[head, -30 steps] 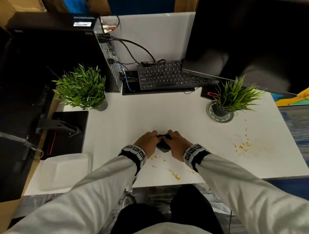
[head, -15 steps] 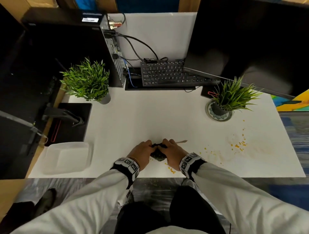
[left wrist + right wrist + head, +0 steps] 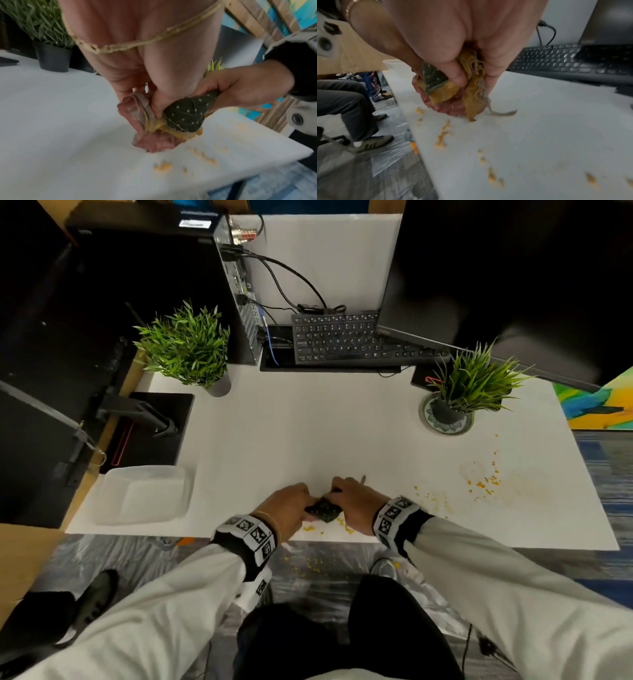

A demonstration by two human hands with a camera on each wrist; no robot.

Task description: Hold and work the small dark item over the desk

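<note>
A dark green cloth point(image 3: 323, 510) with white dots, smeared yellow on its underside point(image 3: 444, 90), is bunched between both hands at the front edge of the white table point(image 3: 308, 433). My left hand point(image 3: 291, 508) pinches one end with thumb and curled fingers point(image 3: 157, 106), its palm under the cloth point(image 3: 185, 115). Around the other end my right hand point(image 3: 352, 501) grips tightly, thumb point(image 3: 457, 73) pressed on the fabric. A thin grey strip point(image 3: 502, 115) trails from the bundle onto the table. Yellow crumbs point(image 3: 346, 529) lie just under the hands.
More yellow crumbs and a stain point(image 3: 483, 482) lie to the right. Two potted plants point(image 3: 186, 347) point(image 3: 471, 385) stand left and right. A keyboard point(image 3: 349, 342), monitor point(image 3: 496, 278) and computer tower point(image 3: 154, 285) are behind. A clear plastic container point(image 3: 144, 494) sits front left. Another person's shoe point(image 3: 96, 597) is on the floor.
Both hands have drawn the cloth back toward the table's front edge, leaving yellow crumbs there. The view has pulled back, showing more floor.
</note>
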